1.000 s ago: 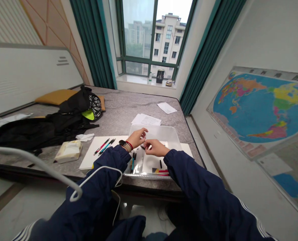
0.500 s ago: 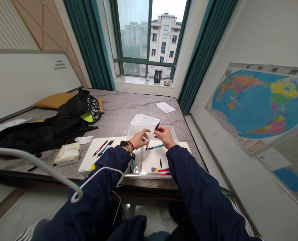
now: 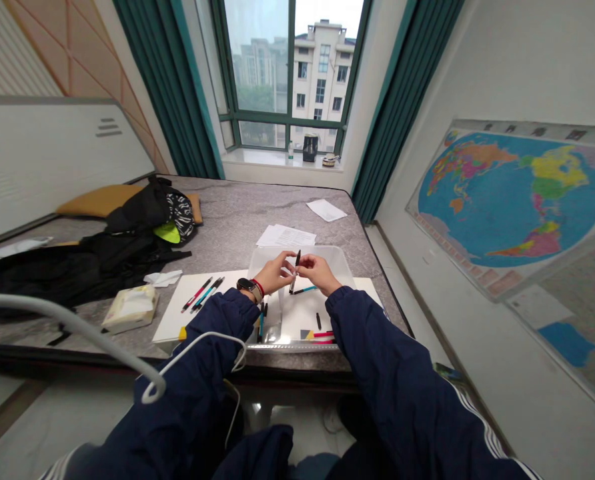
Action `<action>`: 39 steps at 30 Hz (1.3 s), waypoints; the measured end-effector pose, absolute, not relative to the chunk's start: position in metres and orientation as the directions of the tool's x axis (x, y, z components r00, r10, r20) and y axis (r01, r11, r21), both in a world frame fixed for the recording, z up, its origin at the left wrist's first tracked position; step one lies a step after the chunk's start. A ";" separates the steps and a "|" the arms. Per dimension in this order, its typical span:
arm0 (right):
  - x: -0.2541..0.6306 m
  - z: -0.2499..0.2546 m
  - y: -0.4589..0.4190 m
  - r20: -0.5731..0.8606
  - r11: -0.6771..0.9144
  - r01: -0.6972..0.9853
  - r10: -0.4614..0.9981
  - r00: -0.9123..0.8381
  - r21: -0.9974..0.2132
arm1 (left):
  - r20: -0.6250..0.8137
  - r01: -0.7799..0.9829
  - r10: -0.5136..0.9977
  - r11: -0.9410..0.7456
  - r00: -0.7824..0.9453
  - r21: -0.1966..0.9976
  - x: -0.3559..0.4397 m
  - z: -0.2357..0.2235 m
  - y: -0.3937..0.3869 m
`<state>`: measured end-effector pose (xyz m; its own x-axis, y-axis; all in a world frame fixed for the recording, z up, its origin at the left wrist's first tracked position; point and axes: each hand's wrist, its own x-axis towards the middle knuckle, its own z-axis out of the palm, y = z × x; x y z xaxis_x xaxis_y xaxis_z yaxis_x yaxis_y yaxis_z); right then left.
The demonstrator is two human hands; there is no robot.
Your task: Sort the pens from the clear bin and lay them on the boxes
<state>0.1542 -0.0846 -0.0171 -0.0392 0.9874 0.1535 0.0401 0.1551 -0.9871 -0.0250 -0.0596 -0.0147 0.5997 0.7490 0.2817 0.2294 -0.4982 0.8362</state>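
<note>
Over clear plastic box [image 3: 302, 257] on worktop [image 3: 297, 207]: pink and teal pens [image 3: 206, 294] lying on white board [image 3: 173, 319], far left; left hand [image 3: 276, 273], grip pinching upright black pen [image 3: 295, 272]; right hand [image 3: 318, 272], grip pinching same pen; teal pen [image 3: 304, 290] below, inside box.

Home, not office or lab: looked like a bedroom in an upper-floor flat. Window [image 3: 287, 73] with teal curtains [image 3: 165, 87] faced a neighbouring apartment block [image 3: 322, 73]. Black jug [image 3: 310, 148] and water bottle [image 3: 290, 153] stood on the sill. Large world map [image 3: 512, 197] was on the wall. White padded panel [image 3: 52, 160], likely a headboard, ran along the grey stone-patterned surface [image 3: 257, 203], which held a mustard cushion [image 3: 100, 200], a backpack [image 3: 147, 213] and a tissue pack [image 3: 130, 309].
</note>
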 end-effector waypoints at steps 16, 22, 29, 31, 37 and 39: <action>0.155 -0.021 -0.084 0.176 0.179 0.096 0.984 -0.039 -0.979 | 0.265 0.234 0.757 -0.481 0.598 0.845 -0.022 -0.022 -0.058; 0.156 -0.022 -0.083 0.184 0.187 0.072 0.982 -0.035 -0.980 | 0.257 0.243 0.770 -0.468 0.585 0.850 -0.021 -0.020 -0.059; 0.156 -0.022 -0.084 0.241 0.245 0.144 0.969 -0.044 -0.959 | 0.247 0.207 0.776 -0.434 0.581 0.877 -0.021 -0.023 -0.058; 0.156 -0.021 -0.085 0.254 0.253 0.183 0.967 -0.020 -0.950 | 0.235 0.207 0.777 -0.422 0.584 0.883 -0.021 -0.023 -0.059; 0.158 -0.021 -0.086 0.290 0.290 0.322 0.956 -0.051 -0.901 | 0.209 0.222 0.775 -0.410 0.596 0.885 -0.021 -0.022 -0.060; 0.159 -0.022 -0.086 0.285 0.295 0.315 0.955 -0.077 -0.902 | 0.203 0.218 0.780 -0.398 0.592 0.891 -0.021 -0.022 -0.060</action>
